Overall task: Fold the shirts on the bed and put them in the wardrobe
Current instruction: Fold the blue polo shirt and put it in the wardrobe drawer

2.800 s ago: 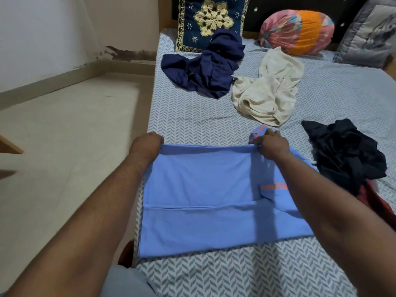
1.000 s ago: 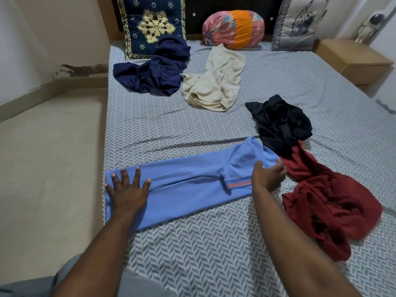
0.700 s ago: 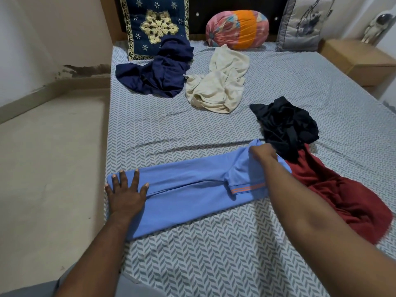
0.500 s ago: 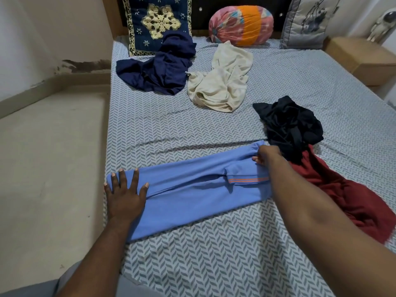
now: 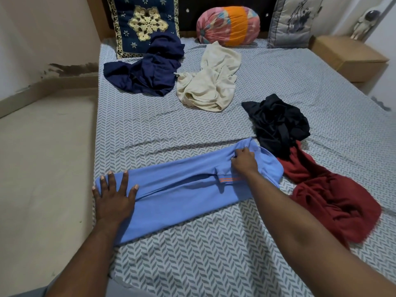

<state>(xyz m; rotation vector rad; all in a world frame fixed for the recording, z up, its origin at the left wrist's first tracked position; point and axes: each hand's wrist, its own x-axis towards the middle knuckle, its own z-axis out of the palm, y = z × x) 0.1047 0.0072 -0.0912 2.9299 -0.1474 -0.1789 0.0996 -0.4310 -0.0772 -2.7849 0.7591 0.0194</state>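
A light blue shirt (image 5: 180, 189), folded into a long strip, lies across the near part of the bed (image 5: 192, 264). My left hand (image 5: 113, 198) presses flat on its left end with fingers spread. My right hand (image 5: 244, 161) pinches the fabric near the collar end on the right. A navy shirt (image 5: 145, 71), a cream shirt (image 5: 210, 82), a black shirt (image 5: 278, 123) and a dark red shirt (image 5: 330, 194) lie crumpled on the bed. The wardrobe is out of view.
Three pillows lean on the headboard: a navy embroidered cushion (image 5: 145, 20), a round pink and orange bolster (image 5: 229, 25), a grey cushion (image 5: 293, 20). A wooden bedside table (image 5: 347, 56) stands at the right. Beige floor (image 5: 42, 168) lies left of the bed.
The shirt went from a wide rectangle to a narrow strip. My left hand stays flat on the left end. My right hand slid along the collar end and tucked the sleeve flatter.
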